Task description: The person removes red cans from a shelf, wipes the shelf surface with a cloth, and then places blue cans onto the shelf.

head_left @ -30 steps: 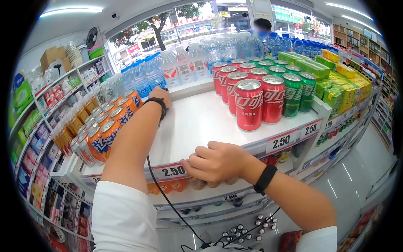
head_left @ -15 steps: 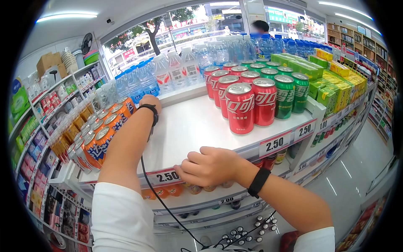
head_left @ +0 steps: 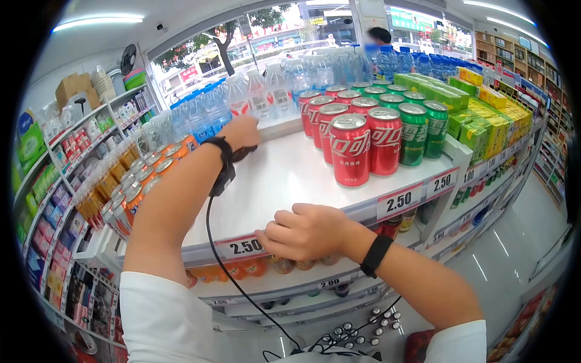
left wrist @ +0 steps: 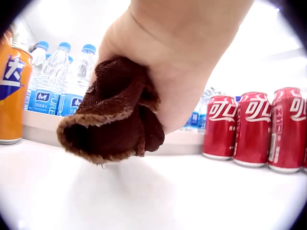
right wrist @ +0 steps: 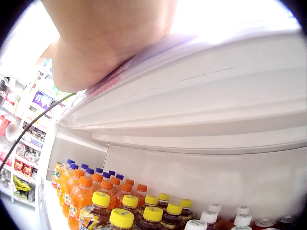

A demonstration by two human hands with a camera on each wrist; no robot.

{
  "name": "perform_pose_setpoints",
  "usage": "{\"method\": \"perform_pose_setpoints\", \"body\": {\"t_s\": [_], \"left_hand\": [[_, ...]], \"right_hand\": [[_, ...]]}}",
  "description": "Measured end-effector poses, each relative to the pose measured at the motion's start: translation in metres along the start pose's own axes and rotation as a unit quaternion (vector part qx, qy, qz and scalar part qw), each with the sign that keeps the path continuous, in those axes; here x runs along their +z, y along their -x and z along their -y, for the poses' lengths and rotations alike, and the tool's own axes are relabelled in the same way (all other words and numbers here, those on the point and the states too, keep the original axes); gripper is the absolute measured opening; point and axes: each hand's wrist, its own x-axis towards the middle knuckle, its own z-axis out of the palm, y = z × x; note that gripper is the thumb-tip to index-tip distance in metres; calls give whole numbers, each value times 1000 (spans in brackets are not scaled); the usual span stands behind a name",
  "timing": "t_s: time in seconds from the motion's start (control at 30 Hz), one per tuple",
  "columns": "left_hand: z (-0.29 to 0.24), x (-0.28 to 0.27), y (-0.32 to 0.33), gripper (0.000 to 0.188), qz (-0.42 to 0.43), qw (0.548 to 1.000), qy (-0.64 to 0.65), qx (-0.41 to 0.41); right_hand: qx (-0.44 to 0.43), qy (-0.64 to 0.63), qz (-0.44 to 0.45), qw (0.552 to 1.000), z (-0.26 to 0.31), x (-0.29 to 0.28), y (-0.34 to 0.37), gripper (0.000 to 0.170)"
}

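Observation:
My left hand (head_left: pixel 242 130) grips a bunched dark brown cloth (left wrist: pixel 112 115) with a frayed, lighter edge, low over the white shelf (head_left: pixel 278 181) near its back ledge. Orange soda cans (head_left: pixel 145 173) stand in rows to that hand's left. To its right are red cola cans (head_left: pixel 351 154), one beside another up to the shelf's front. At the front edge rests my right hand (head_left: pixel 305 233), fingers loosely curled and holding nothing, beside a 2.50 price label (head_left: pixel 244 247). The right wrist view shows that hand's underside close against the shelf front.
Green cans (head_left: pixel 413 136) and drink cartons (head_left: pixel 493 127) fill the right side. Water bottles (head_left: pixel 260 97) line the raised back ledge. Bottles with yellow caps (right wrist: pixel 122 218) stand on the shelf below. A black cable (head_left: pixel 233 275) hangs from my left wrist; several cans (head_left: pixel 345 333) stand on the floor.
My left hand shifted left toward the orange cans, then swept back right along the shelf's rear with the brown cloth. The right hand stays nearly still at the front edge.

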Motion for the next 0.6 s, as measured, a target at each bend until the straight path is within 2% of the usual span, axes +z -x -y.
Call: {"method": "perform_pose_setpoints", "body": {"t_s": [0.07, 0.1, 0.13, 0.17, 0.2, 0.27, 0.4, 0.43, 0.47, 0.53, 0.6], "left_hand": [[-3, 0, -12, 24, -84, 992, -50, 74], [-9, 3, -11, 24, -82, 993, -49, 71], [-17, 5, -11, 24, -143, 984, -26, 99], [-22, 4, -9, 25, -205, 970, -4, 129], [-17, 11, -16, 25, -204, 970, -5, 128], [-6, 34, -39, 28, -245, 942, -50, 223], [-8, 51, -37, 39, -198, 945, -79, 249], [-9, 51, -36, 42, -156, 954, -99, 234], [-12, 54, -35, 42, -158, 954, -99, 234], [-19, 57, -34, 42, -119, 977, -99, 148], [-20, 53, -35, 44, -106, 979, -99, 146]], "right_hand": [[1, -14, 12, 1000, 2, -1, -1, 39], [5, -9, 11, 1000, 1, -2, -2, 29], [10, -4, 9, 1000, 2, -1, -2, 19], [10, -2, 12, 1000, 2, -1, -2, 20], [10, -2, 11, 1000, 2, -1, -2, 20], [9, -5, 16, 1000, 2, -2, -2, 20], [5, -11, 18, 1000, 0, -3, -2, 20], [6, -11, 22, 1000, 1, -4, -2, 21], [8, -12, 27, 1000, 1, -4, -2, 21], [8, -13, 29, 999, 1, -5, -2, 21], [8, -14, 29, 999, 0, -4, -2, 21]]}}
